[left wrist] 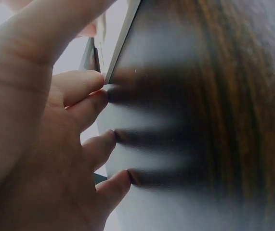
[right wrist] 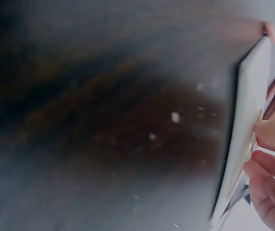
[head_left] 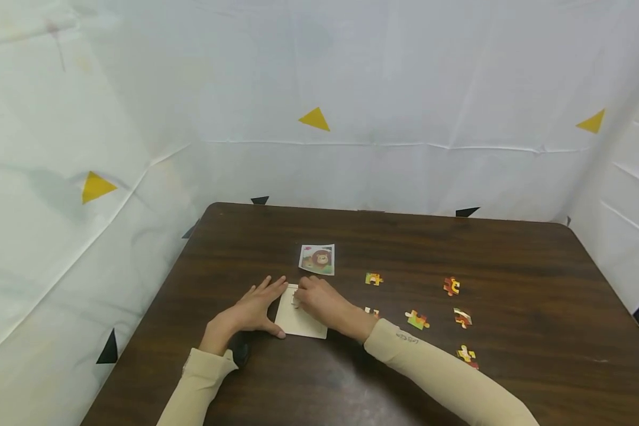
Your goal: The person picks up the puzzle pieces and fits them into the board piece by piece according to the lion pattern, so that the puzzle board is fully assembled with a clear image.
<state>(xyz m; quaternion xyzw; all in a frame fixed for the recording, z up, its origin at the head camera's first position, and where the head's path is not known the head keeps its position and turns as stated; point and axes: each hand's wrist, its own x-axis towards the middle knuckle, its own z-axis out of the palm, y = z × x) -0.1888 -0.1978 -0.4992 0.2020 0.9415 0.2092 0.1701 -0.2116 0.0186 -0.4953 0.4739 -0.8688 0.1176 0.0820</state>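
Observation:
A cream square puzzle board (head_left: 300,324) lies on the dark table, its edge also showing in the right wrist view. My left hand (head_left: 252,307) is spread along the board's left side, thumb at the near-left corner. In the left wrist view the fingertips (left wrist: 109,137) touch the tabletop and one meets the board's edge. My right hand (head_left: 325,302) reaches over the board and pinches a small jigsaw piece (head_left: 295,300) at its upper left part. Right fingertips (right wrist: 257,168) are right at the board's surface; they hide much of the piece.
Above the board lies a lion picture card (head_left: 319,261). Loose jigsaw pieces lie to the right, among them a green-orange one (head_left: 418,320), a yellow one (head_left: 374,278) and a red-brown one (head_left: 451,286). One piece (head_left: 371,311) is partly behind the right wrist. White cloth (head_left: 404,71) surrounds the table.

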